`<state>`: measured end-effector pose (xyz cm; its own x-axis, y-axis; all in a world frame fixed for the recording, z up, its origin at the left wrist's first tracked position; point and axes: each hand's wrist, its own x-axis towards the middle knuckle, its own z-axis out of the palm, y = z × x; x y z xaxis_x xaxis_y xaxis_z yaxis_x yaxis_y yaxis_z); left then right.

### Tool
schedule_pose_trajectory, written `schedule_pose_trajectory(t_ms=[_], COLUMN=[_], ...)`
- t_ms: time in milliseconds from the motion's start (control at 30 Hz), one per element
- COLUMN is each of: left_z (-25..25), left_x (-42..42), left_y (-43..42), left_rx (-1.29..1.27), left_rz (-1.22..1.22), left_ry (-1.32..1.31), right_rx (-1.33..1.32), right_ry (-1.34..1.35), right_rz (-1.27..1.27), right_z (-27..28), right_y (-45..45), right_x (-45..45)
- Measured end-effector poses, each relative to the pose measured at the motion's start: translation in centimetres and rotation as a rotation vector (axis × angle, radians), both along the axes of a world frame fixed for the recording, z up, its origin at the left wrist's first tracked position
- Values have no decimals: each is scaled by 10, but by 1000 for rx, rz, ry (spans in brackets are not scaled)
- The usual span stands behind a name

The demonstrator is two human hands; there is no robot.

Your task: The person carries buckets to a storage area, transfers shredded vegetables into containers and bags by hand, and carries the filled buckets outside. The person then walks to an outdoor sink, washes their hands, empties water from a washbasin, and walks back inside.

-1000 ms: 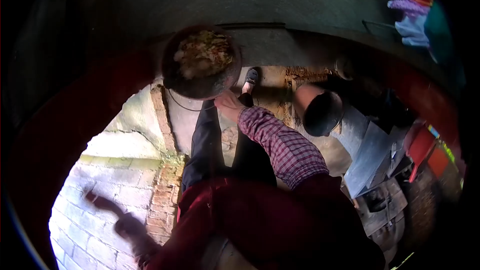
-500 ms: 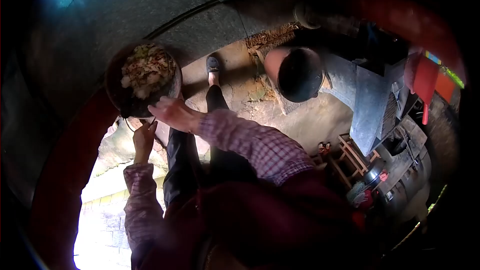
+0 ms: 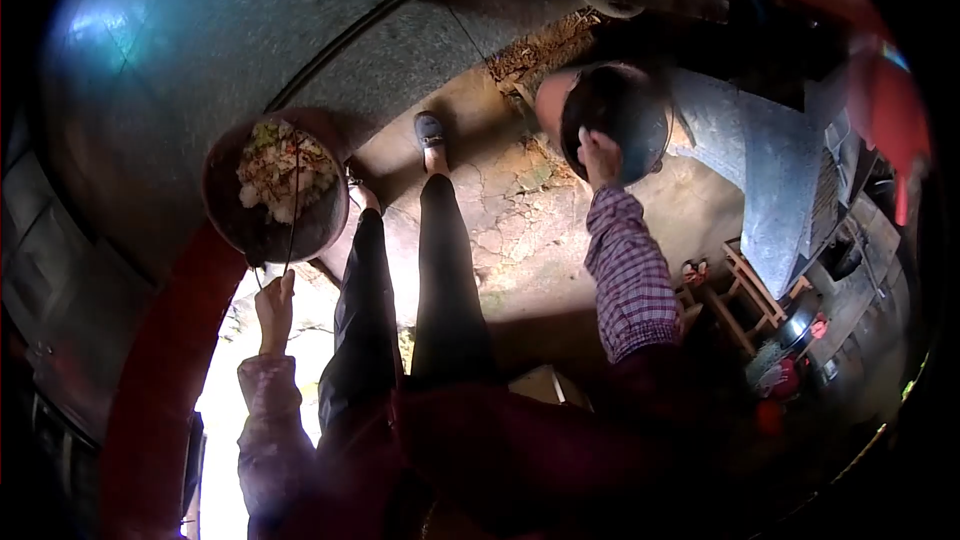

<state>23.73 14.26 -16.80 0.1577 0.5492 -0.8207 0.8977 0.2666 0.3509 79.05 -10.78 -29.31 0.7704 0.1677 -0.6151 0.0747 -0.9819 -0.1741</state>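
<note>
My left hand is closed on the thin wire handle of a round bucket at the left. Chopped food scraps, whitish with bits of green and red, lie inside the bucket. At the right, my right hand is over the near part of a second, dark-mouthed bucket. Its fingers look curled together; whether they hold anything is too small to tell.
Cracked floor lies under my feet. Grey sheets, a red long-handled scoop, a wooden stool and a metal pot are at the right. A dark wall panel is at upper left.
My right hand has left the food bucket's rim and moved right to the second bucket. My left hand, away from the buckets a second ago, came to the food bucket's handle, which now stands raised.
</note>
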Motion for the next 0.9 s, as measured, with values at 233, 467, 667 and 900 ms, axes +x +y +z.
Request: schedule_pose_trajectory(t_ms=[233, 467, 667, 900], left_z=[-4, -6, -8, -15], left_x=[10, 15, 12, 9], left_y=[-8, -6, -8, -15], left_rx=[-58, -76, -100, -123], left_rz=[-27, -100, -53, -117], left_ry=[74, 122, 85, 70], right_rx=[-139, 87, 189, -100], right_ry=[-219, -301, -148, -379], right_rz=[401, 658, 365, 351], right_z=[-73, -60, -34, -106], right_y=[46, -4, -21, 38], right_x=[9, -44, -45, 32])
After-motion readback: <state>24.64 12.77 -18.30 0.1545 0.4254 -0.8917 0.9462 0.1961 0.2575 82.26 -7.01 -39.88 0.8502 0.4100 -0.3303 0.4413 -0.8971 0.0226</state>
